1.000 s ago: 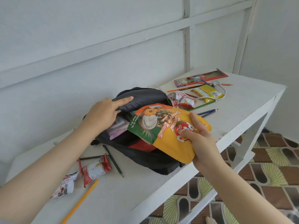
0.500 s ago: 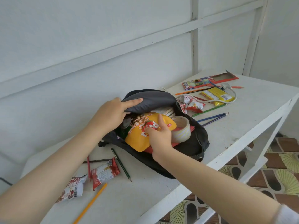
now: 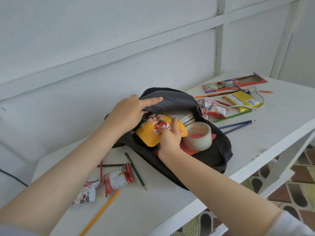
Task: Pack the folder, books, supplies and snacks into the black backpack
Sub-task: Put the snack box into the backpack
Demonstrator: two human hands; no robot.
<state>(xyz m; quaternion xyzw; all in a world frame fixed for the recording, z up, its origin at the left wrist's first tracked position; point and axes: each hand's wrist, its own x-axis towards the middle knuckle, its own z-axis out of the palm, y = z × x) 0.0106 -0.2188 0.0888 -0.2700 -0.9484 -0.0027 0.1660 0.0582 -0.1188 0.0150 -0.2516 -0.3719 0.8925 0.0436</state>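
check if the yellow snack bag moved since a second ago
Yes: the yellow snack bag slid away from the table edge, deeper into the black backpack, under its flap.

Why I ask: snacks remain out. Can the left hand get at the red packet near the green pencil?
Likely, once the left hand lets go of the backpack flap; the red packet lies uncovered.

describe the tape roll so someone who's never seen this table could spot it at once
Find the open black backpack in the middle of the white table. In its mouth, just right of the yellow snack bag the right hand grips, sits the tape roll. It is the only ring-shaped thing there: pale, translucent, with a hollow centre.
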